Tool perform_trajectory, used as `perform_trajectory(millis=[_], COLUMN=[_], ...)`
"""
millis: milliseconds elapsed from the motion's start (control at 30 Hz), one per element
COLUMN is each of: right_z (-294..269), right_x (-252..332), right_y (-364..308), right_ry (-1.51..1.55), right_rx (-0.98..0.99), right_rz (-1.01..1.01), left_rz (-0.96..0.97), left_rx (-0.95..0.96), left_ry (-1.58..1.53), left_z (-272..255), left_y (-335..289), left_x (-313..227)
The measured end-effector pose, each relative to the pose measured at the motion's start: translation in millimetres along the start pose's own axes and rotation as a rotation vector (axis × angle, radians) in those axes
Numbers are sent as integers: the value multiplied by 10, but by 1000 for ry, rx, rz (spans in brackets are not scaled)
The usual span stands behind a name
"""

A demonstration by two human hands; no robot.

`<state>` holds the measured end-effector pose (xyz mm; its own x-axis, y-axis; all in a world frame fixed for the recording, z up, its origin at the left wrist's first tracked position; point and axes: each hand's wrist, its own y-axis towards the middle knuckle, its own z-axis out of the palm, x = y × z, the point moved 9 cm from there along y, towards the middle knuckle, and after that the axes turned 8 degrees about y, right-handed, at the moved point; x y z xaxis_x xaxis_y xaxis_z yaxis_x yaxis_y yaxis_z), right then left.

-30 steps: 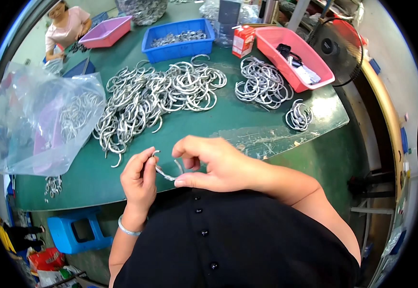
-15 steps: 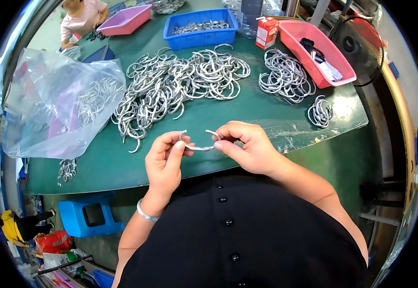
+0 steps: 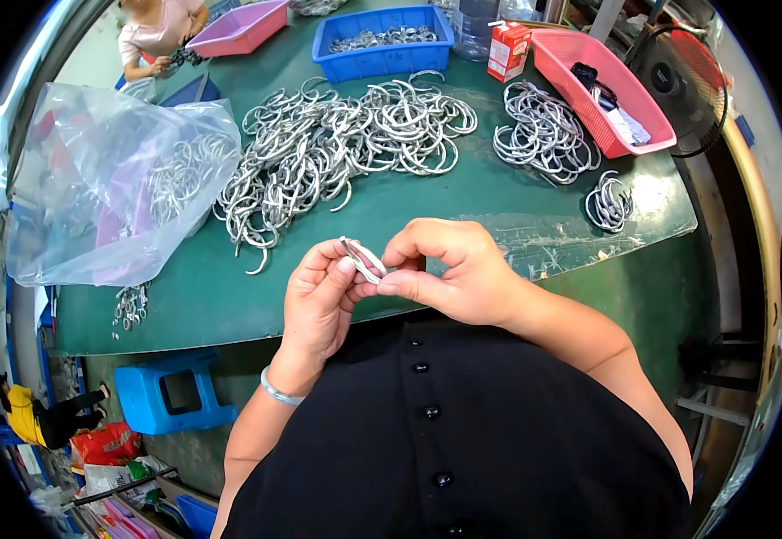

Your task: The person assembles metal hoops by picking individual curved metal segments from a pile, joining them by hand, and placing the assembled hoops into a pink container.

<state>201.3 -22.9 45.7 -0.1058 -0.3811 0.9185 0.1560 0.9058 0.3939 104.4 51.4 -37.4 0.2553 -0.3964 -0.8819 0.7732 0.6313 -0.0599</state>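
A small curved metal piece (image 3: pixel 363 260) is pinched between the fingertips of the left hand (image 3: pixel 319 301) and the right hand (image 3: pixel 454 269), above the near edge of the green table (image 3: pixel 391 207). A large pile of metal rings (image 3: pixel 337 144) is spread well beyond the hands, with a clear plastic bag (image 3: pixel 104 189) at the left.

— What sits on the green tabletop (image 3: pixel 427 202)?
— A big heap of metal rings (image 3: pixel 337 148) at centre, a clear plastic bag (image 3: pixel 108 193) at nine o'clock, a blue bin (image 3: pixel 382 40) at twelve.
— And toward two o'clock?
— A pink tray (image 3: pixel 602 90), a small red carton (image 3: pixel 508 51), two smaller ring piles (image 3: pixel 544 135).
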Motion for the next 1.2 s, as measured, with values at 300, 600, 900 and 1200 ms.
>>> perform_trajectory(millis=[300, 600, 900, 1200], right_z=[-251, -309, -197, -24], right_x=[-77, -355, -635, -851], right_y=[-75, -178, -227, -325], right_ry=[-161, -31, 222, 525], right_rx=[-58, -130, -88, -30], right_rz=[-41, 40, 249, 591], left_rz=[349, 717, 627, -42], left_rx=[-65, 11, 0, -194], left_ry=[289, 861, 825, 115], left_z=[23, 314, 313, -196], left_y=[-111, -336, -290, -57], left_x=[-335, -714, -695, -167])
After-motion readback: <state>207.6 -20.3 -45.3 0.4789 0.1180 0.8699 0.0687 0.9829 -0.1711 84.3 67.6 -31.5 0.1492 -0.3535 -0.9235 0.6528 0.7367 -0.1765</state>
